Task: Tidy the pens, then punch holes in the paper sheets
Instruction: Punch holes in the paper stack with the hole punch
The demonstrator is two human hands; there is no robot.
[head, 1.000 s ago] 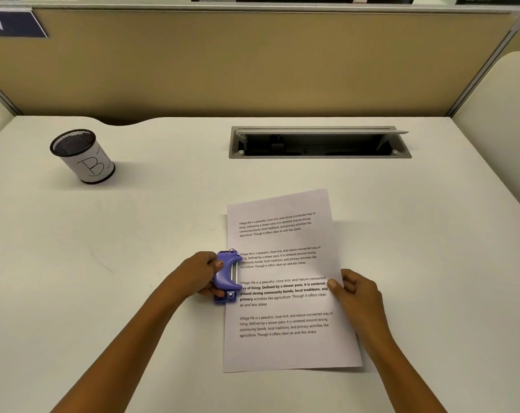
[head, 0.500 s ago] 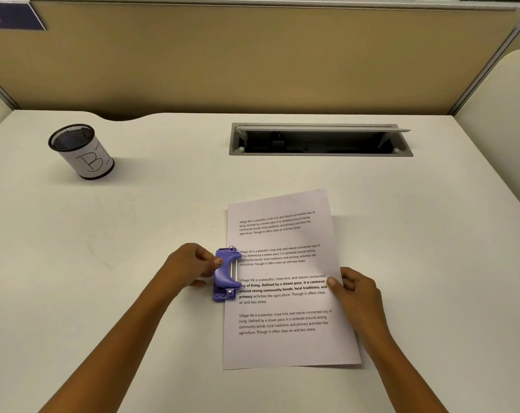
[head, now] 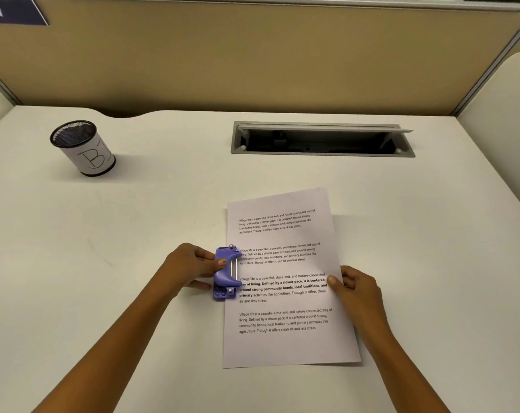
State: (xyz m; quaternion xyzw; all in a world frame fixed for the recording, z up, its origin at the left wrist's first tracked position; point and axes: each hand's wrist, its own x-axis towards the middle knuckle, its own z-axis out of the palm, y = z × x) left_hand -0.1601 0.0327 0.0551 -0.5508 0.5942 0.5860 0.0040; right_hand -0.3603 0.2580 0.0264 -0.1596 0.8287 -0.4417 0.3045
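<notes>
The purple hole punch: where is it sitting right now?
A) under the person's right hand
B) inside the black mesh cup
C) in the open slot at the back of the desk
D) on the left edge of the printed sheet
D: the purple hole punch straddles the left edge of the paper sheet, gripped by the left hand, while the right hand holds the opposite edge.

Both my hands are reaching out in front of me.
My left hand (head: 193,269) is gripping the purple hole punch (head: 226,274), thumb lying on its lever; my right hand (head: 358,289) is pinching the right edge of the paper sheet (head: 282,347), thumb on top.
</notes>
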